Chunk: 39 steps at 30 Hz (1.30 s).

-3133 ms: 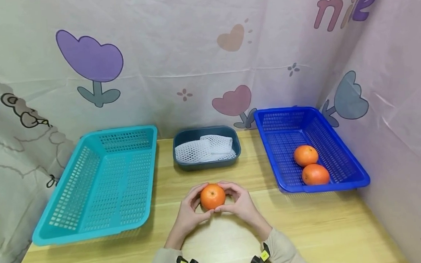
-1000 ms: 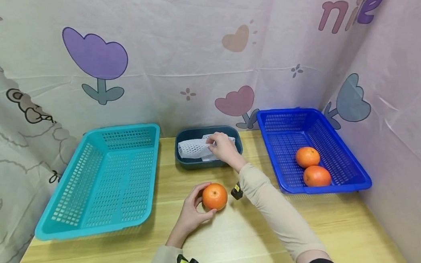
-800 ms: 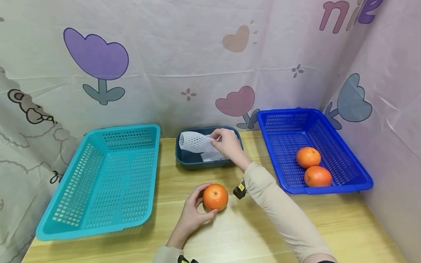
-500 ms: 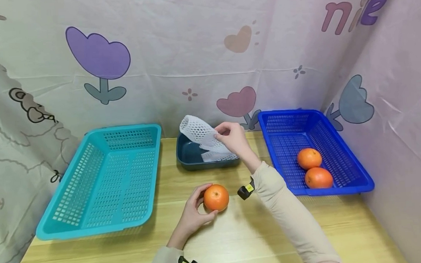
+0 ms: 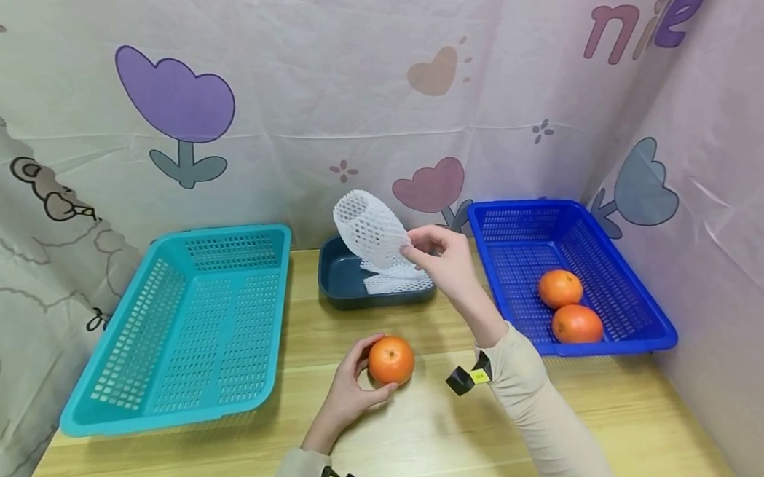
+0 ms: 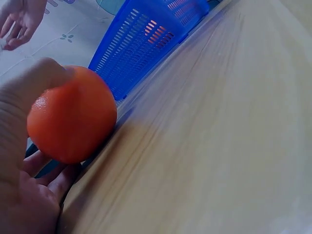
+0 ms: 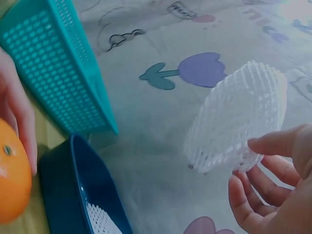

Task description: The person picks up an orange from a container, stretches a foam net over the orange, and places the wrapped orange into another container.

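My left hand [image 5: 354,387] curls its thumb and fingers round an orange [image 5: 392,360] that rests on the table. In the left wrist view the thumb lies over one side of the orange [image 6: 73,117], fingers on the other. Above the small dark bin [image 5: 342,285], my right hand [image 5: 447,258] pinches one end of a white foam fruit net [image 5: 370,228]. The net's other end gapes as a round mouth, up and to the left. In the right wrist view thumb and fingertips grip the net [image 7: 234,117] by its edge. More white netting [image 5: 401,281] lies in the bin.
At the left stands a turquoise basket [image 5: 266,333] with nothing seen in it. A blue basket [image 5: 500,290] at the right holds two oranges [image 5: 560,289], one in front of the other. A printed curtain [image 5: 293,76] hangs behind and at both sides.
My right hand has left the orange, reached into the bin and lifted a foam net up and out. The left hand has stayed on the orange.
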{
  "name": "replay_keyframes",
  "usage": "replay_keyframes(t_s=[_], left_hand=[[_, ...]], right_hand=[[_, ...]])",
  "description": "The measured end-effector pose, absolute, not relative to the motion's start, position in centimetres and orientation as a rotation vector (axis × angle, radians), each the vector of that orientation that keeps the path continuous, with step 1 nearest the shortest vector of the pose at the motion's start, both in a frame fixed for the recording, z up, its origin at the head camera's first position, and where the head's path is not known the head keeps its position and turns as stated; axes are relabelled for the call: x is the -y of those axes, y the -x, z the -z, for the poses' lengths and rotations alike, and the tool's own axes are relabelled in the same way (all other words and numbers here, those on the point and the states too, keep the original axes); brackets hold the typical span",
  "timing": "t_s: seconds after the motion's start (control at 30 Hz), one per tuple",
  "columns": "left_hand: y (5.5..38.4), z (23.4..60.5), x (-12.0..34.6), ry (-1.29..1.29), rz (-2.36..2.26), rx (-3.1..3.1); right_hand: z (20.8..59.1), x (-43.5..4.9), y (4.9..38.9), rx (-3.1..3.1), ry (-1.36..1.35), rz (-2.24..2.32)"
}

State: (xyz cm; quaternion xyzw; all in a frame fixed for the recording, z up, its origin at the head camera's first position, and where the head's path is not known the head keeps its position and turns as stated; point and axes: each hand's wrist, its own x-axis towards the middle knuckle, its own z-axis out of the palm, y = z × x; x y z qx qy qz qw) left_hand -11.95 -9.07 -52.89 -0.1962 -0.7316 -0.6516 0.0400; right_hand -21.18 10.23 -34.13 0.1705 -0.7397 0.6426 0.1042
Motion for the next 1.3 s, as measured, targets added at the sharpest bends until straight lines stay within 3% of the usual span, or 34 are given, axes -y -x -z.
replay_keyframes(t_s=[0.37,0.6,0.93,1.3], left_hand=[[12.3,52.4,9.3,0.389,2.227,2.086],[11.9,49.1,9.5,0.225,2.11,1.962],[10.6,43.5,8.5,0.247,2.768,1.593],[9.9,42.5,8.2,0.009,2.916,1.465]], right_hand=[[36.0,-11.5,17.1,2.024,-0.473,-2.168],[38.1,-11.5,15.5,2.001,-0.469,-2.222],[40.0,-10.9,13.9,2.073,-0.562,-2.329],[40.7,-10.7,12.3,2.32,-0.663,-2.306]])
